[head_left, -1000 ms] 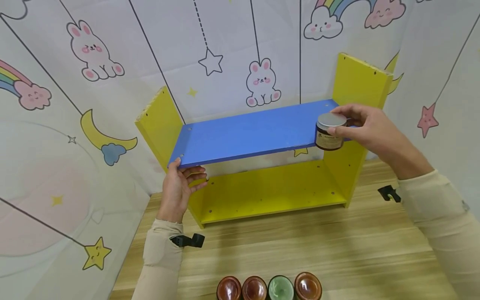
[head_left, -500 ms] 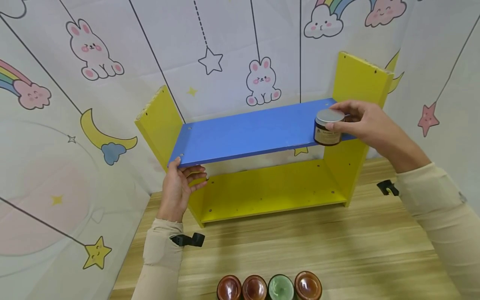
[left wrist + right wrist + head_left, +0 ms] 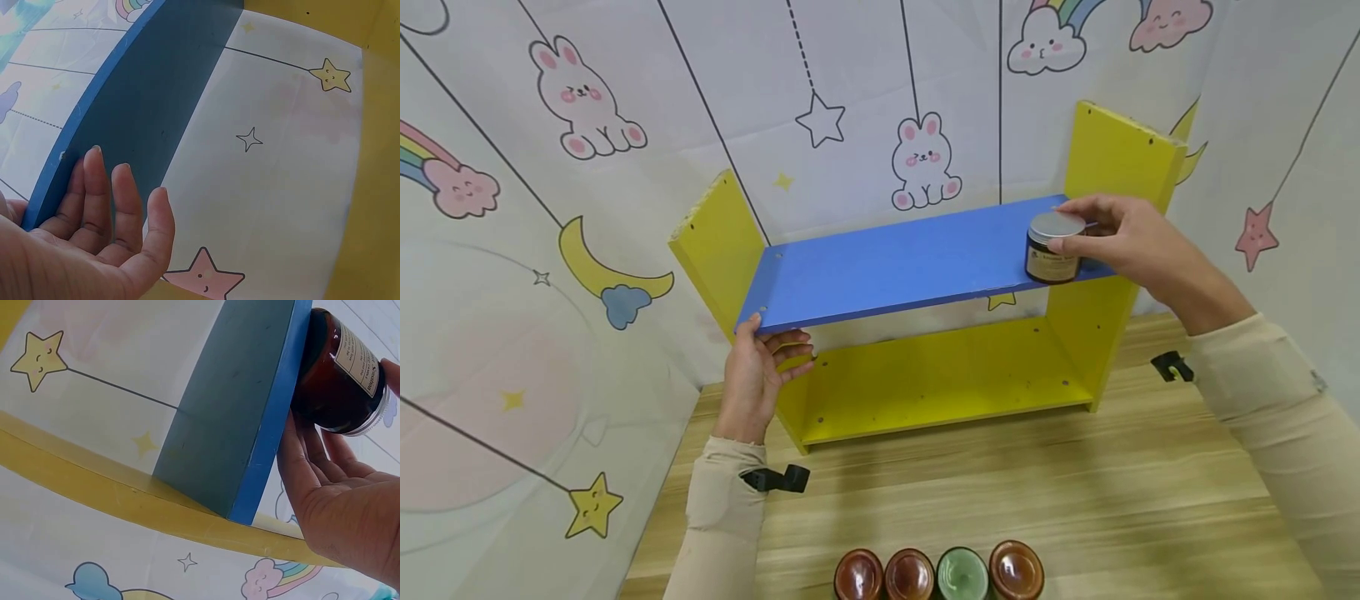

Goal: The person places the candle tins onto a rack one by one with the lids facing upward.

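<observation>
My right hand (image 3: 1138,250) grips a dark amber glass jar (image 3: 1051,262) with a silver lid and a cream label, thumb in front and fingers behind. The jar stands upright at the right front edge of the blue shelf board (image 3: 895,267). In the right wrist view, the jar's base (image 3: 312,369) is right at the board's front edge. My left hand (image 3: 752,375) holds the board's front left corner, thumb on top and fingers underneath. From the left wrist, these fingers (image 3: 128,200) show half bent below the board.
Yellow side panels (image 3: 718,242) rise at both ends of the board, with a yellow bottom shelf (image 3: 925,383) below. Several jars (image 3: 962,575), reddish-brown and green, stand in a row at the near edge of the wooden table (image 3: 985,475). A printed cloth (image 3: 850,50) hangs behind.
My right hand has moved the jar slightly back and to the left, up against the front of the blue board. The left hand keeps its place.
</observation>
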The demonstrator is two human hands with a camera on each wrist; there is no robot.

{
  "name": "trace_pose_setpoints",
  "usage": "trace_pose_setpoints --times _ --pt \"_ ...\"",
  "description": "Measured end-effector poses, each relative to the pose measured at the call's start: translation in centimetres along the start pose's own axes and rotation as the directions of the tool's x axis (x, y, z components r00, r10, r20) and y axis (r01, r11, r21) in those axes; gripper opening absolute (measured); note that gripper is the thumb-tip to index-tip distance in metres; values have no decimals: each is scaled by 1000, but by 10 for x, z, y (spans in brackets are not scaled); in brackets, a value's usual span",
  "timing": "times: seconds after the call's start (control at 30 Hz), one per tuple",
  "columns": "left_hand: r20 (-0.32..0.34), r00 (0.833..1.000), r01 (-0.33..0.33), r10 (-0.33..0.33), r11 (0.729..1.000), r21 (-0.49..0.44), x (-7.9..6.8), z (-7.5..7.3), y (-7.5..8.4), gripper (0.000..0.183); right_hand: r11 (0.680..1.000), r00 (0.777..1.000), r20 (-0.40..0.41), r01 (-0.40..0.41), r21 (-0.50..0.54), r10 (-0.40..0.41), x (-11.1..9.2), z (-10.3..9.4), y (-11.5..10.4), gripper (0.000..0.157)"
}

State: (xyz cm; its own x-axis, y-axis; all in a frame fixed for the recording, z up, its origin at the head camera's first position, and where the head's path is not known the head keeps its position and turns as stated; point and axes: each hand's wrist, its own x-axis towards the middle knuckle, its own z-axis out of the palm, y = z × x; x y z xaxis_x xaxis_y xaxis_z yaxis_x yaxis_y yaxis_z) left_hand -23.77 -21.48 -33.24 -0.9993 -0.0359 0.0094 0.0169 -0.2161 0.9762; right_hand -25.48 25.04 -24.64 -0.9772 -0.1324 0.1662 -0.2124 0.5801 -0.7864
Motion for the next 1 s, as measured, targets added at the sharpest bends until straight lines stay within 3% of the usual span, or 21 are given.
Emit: trace_pose_setpoints --times 0.47,1.0 --pt "7 1000 -14 14 1000 11 -1 0 -1 50 1000 1000 10 5 -5 -5 7 -1 -3 71" --pt "5 1000 -13 13 1000 10 -1 0 -1 50 997 996 50 -75 -16 76 21 -5 -11 86"
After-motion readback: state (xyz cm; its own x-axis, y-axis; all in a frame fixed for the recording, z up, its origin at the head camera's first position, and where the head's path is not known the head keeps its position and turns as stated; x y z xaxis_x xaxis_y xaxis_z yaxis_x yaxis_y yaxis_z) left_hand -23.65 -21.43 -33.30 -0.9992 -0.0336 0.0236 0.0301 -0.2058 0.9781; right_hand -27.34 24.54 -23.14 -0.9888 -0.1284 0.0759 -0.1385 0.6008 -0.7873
